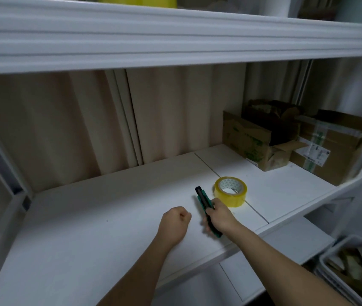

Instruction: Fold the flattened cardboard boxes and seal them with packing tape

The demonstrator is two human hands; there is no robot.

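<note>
A roll of yellowish packing tape (231, 191) lies flat on the white shelf (109, 206). Just left of it, my right hand (219, 217) grips a green and black utility knife (203, 197), whose dark tip points away from me. My left hand (175, 224) is curled into a fist over the shelf to the left of the knife and holds nothing. Two cardboard boxes stand at the back right: an open one with green print (252, 142) and a taped one (334, 149).
A thick white upper shelf (175, 36) overhangs the work area, with a yellow object on top. Beige curtains hang behind. A white basket (352, 268) with cardboard pieces sits at the lower right. A metal shelf frame (5, 173) runs along the left.
</note>
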